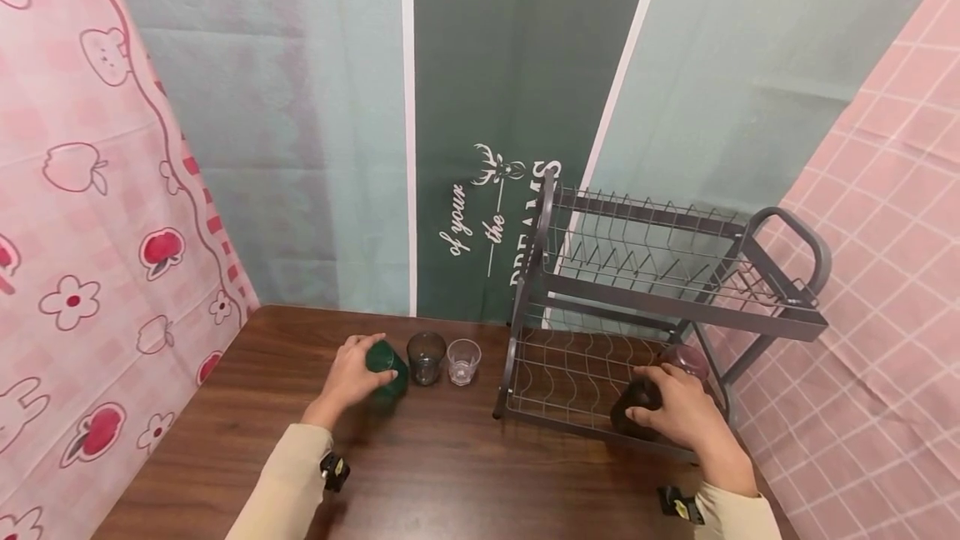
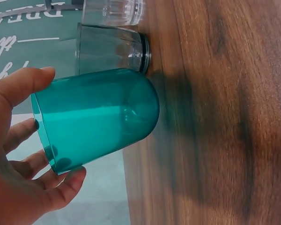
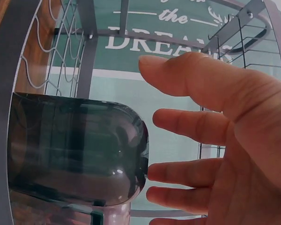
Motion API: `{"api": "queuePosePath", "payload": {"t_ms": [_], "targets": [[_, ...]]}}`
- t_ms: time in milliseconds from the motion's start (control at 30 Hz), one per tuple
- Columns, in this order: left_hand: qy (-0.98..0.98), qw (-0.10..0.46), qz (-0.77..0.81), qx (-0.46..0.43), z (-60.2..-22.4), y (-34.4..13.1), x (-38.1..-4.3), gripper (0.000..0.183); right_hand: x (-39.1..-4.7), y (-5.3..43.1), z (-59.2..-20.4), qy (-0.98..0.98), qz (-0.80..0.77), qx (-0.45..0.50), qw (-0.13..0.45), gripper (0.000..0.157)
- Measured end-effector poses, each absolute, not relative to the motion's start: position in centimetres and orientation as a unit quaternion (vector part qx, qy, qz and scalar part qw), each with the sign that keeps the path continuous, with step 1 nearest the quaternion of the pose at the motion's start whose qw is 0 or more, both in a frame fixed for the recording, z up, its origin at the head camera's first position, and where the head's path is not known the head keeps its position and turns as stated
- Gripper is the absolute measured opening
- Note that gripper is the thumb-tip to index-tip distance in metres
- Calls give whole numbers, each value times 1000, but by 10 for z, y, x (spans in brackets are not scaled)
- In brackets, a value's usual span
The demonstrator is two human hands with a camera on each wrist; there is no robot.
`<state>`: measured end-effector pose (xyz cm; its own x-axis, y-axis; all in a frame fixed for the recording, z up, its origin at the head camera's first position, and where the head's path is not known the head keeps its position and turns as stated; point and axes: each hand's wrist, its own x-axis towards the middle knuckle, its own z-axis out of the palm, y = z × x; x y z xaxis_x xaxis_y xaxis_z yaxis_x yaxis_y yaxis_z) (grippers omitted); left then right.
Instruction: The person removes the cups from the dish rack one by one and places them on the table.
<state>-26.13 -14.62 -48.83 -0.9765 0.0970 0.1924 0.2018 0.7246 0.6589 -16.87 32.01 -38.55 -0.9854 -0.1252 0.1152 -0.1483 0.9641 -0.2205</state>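
Observation:
In the head view my left hand (image 1: 351, 375) grips a translucent green cup (image 1: 388, 372) by its rim. The left wrist view shows this green cup (image 2: 98, 117) tilted, its rounded base close over the wooden table. Beside it stand a smoky grey glass (image 1: 426, 359) and a small clear glass (image 1: 463, 363). My right hand (image 1: 678, 407) is at the lower tier of the dish rack, with a dark cup (image 1: 633, 408) upside down there. Seen from the right wrist, the fingers (image 3: 187, 125) are spread, fingertips right at the base of that dark cup (image 3: 79, 150).
A grey two-tier wire dish rack (image 1: 667, 302) stands on the right of the brown wooden table (image 1: 450, 473). A pinkish glass (image 1: 688, 359) sits on its lower tier, behind the right hand. Printed cloths (image 1: 255, 148) hang behind and at both sides.

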Motion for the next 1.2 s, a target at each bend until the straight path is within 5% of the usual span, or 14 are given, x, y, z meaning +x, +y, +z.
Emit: {"api": "queuePosePath", "payload": {"t_ms": [1200], "targets": [[-951, 38, -300, -66, -481, -135, -301, 63, -174, 324, -402, -984, 127, 99, 76, 57]]}}
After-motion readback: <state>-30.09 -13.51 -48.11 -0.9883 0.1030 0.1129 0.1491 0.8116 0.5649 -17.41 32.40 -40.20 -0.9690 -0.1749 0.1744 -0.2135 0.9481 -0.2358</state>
